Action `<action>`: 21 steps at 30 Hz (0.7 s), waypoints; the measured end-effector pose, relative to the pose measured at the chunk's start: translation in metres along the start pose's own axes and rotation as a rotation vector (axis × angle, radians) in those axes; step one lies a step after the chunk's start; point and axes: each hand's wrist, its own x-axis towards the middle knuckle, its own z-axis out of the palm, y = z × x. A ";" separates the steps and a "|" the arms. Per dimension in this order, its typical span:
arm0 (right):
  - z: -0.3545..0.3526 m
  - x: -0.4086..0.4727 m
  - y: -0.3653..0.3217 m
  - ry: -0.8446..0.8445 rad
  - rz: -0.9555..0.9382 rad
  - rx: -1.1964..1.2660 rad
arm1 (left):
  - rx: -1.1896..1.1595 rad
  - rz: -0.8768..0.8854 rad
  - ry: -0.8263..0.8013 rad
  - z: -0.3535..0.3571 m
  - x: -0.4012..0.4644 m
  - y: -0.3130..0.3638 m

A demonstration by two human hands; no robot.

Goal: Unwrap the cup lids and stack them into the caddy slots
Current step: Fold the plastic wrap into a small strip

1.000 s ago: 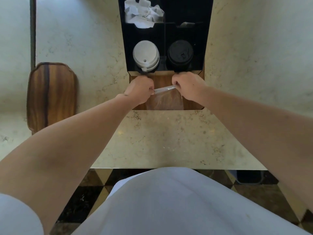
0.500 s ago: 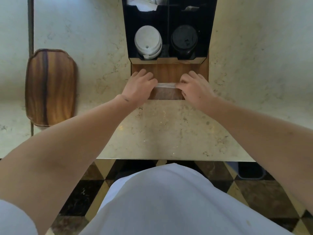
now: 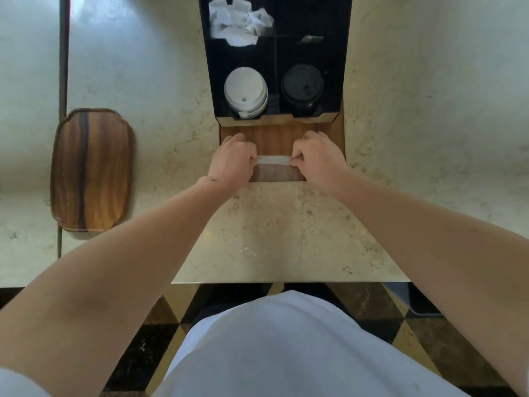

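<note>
A black caddy (image 3: 209,81) stands on the counter against the wall. Its near left slot holds a stack of white lids (image 3: 245,91); its near right slot holds a stack of black lids (image 3: 303,87). In front of the caddy, over its wooden front face (image 3: 274,136), my left hand (image 3: 233,160) and my right hand (image 3: 319,159) each pinch one end of a clear plastic wrapper (image 3: 274,160). The wrapper is pulled flat between them and hangs down as a thin sheet. No lids show inside it.
Crumpled white paper (image 3: 239,22) fills the caddy's far left compartment. A small wooden tray (image 3: 91,170) lies on the marble counter (image 3: 286,239) to the left. The counter's front edge runs below my forearms, with a chequered floor beyond it.
Both hands have kept hold of the wrapper in front of the caddy. Its visible part has become a short, flat band between my fingers. The camera shifted up and down.
</note>
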 end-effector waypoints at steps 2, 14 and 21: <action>0.000 0.004 -0.001 -0.041 0.026 0.001 | -0.002 -0.033 -0.007 0.001 0.002 0.002; 0.014 -0.029 0.007 -0.004 -0.257 -0.258 | 0.161 0.226 0.024 0.010 -0.028 -0.009; 0.020 -0.053 0.001 0.006 -0.157 -0.162 | 0.088 0.183 0.046 0.016 -0.054 -0.012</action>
